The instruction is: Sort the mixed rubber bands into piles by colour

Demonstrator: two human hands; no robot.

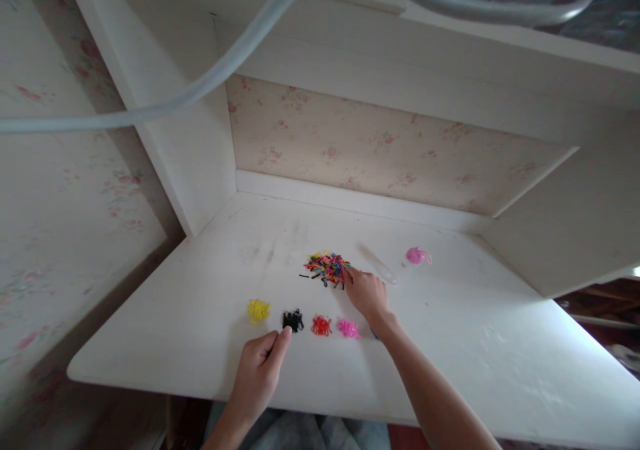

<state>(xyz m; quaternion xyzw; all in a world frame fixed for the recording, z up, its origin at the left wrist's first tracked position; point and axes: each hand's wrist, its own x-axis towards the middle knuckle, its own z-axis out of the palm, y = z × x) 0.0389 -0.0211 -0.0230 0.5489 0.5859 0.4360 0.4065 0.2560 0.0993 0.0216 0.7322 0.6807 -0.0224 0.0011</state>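
A heap of mixed small rubber bands (325, 265) lies mid-table, in many colours. My right hand (367, 295) reaches to its right edge, fingertips drawn together among the bands; whatever they grip is hidden. Nearer me is a row of sorted piles: yellow bands (259, 311), black bands (293, 320), red bands (321, 325) and pink bands (349, 329). A bit of blue (375, 334) shows at the row's right end, mostly covered by my right forearm. My left hand (257, 369) is closed, its thumb tip at the black pile's near edge; anything inside it is hidden.
A clear, narrow plastic piece (383, 267) lies right of the heap, with a pink item (417, 255) beyond it. The white table (480, 343) has raised side panels and a shelf overhead. A pale curved tube (200, 90) crosses the upper view.
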